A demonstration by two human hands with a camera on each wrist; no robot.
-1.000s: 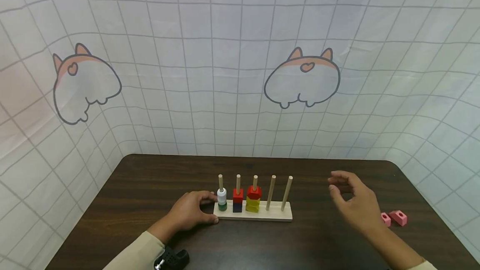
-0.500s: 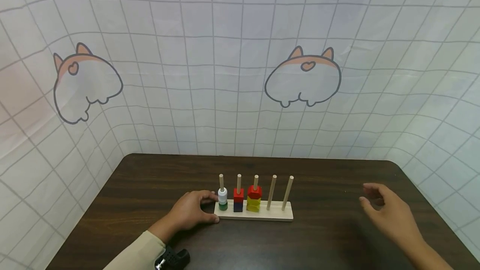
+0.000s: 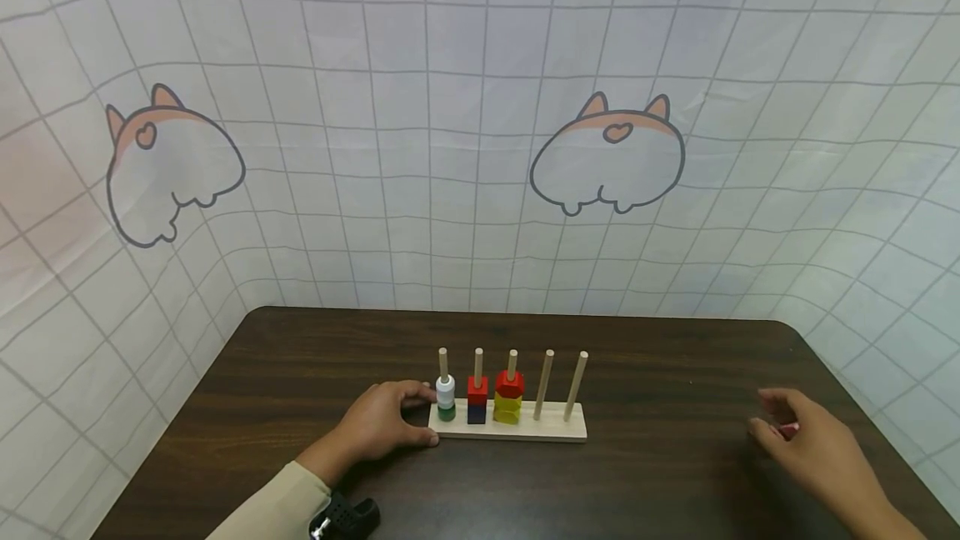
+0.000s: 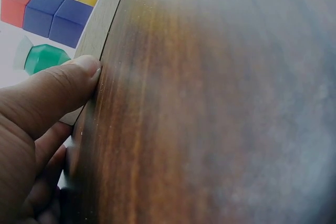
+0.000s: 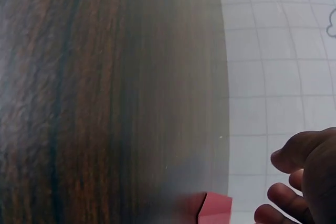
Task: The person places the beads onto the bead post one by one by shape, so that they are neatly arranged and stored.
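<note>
A light wooden peg board [image 3: 525,433] with upright pegs stands on the table. My left hand [image 3: 378,423] grips its left end; in the left wrist view the thumb [image 4: 68,80] presses the front edge. The leftmost peg carries white pieces [image 3: 445,392] over a green one [image 4: 44,59]. Beside it a red block [image 3: 477,390] sits above blue blocks [image 4: 58,17]. A red piece [image 3: 509,383] tops yellow ones [image 3: 506,412] on the middle peg. At the right, my right hand [image 3: 821,452] hovers with loosely bent fingers by a pink block [image 5: 216,209], apart from it in the right wrist view.
The two right pegs [image 3: 576,386] of the board are bare. A dark brown table [image 3: 637,473] lies beneath everything, with a gridded white cloth [image 3: 480,190] hanging behind it. A black device [image 3: 345,517] is at the left wrist.
My right hand has moved right and slightly toward me, over the pink blocks, and now covers most of them in the head view. The left hand and the peg board stay put.
</note>
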